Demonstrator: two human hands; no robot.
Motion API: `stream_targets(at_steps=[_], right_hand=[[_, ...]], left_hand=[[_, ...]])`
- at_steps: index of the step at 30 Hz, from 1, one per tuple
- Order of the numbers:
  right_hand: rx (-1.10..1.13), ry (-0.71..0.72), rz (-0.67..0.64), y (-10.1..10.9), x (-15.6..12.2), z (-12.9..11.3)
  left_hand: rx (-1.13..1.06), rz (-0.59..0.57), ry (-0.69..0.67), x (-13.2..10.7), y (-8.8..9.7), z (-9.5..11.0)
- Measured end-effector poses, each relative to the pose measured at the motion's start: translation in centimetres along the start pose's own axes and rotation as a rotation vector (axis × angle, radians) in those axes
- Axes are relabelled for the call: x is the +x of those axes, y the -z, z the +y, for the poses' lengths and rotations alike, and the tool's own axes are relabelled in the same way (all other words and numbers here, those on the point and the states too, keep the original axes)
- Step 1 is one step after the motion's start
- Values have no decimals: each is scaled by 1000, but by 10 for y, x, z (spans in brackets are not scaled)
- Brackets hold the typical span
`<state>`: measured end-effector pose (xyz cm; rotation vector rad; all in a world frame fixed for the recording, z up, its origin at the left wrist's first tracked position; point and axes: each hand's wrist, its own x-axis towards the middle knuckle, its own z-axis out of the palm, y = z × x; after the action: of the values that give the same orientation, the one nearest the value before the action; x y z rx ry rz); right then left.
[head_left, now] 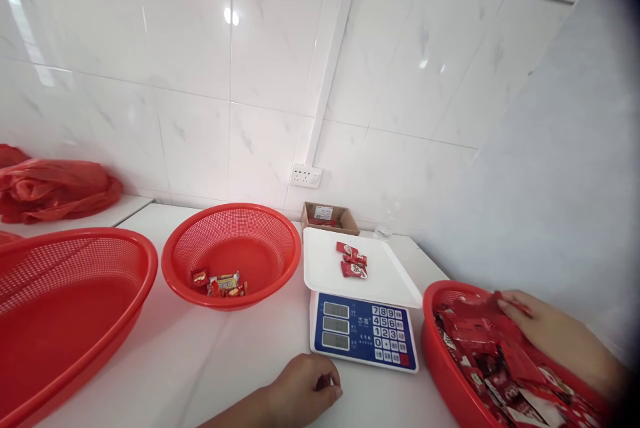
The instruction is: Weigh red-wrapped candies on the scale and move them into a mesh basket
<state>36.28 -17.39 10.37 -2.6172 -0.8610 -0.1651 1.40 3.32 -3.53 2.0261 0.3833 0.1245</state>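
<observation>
My left hand (306,389) rests on the white table just in front of the scale, its fingers curled in with nothing visible in them. Over the right-hand red basket (434,341), my right hand (547,327) pinches a red candy packet (520,307); part of the packet is hidden by the fingers. Many red wrapped candies (515,361) fill that basket. A digital scale (363,331) with a blue keypad stands between my hands. On its white tray (385,275) lie several small red candies (354,260).
A round red basket (233,215) holds several small wrapped sweets (225,283). Another red basket (143,301) stands at the left edge. Behind the scale sit a cardboard box (345,218) and a clear plastic item (384,231). Red plastic bags (60,188) lie at far left.
</observation>
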Motion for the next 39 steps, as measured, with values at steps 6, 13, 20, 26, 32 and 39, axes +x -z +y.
stream_targets(at_steps=[6,13,20,26,32,39], right_hand=[[-40,81,-186,-27,20,-112],[-63,76,-168,-58,40,-163],[83,169,-139,-70,36,-219],[204,207,-209,-92,32,-247],[67,337,-181,-100,28,-261],[-129,576,-259,-106,9,-259]], left_hand=[[-8,-2,14,1,0,-3],[-43,-38,7,6,1,-9],[-59,-41,6,7,1,-11],[-61,-73,-2,11,1,-14],[-78,-98,-40,19,-2,-26],[-85,-155,7,29,-5,-33]])
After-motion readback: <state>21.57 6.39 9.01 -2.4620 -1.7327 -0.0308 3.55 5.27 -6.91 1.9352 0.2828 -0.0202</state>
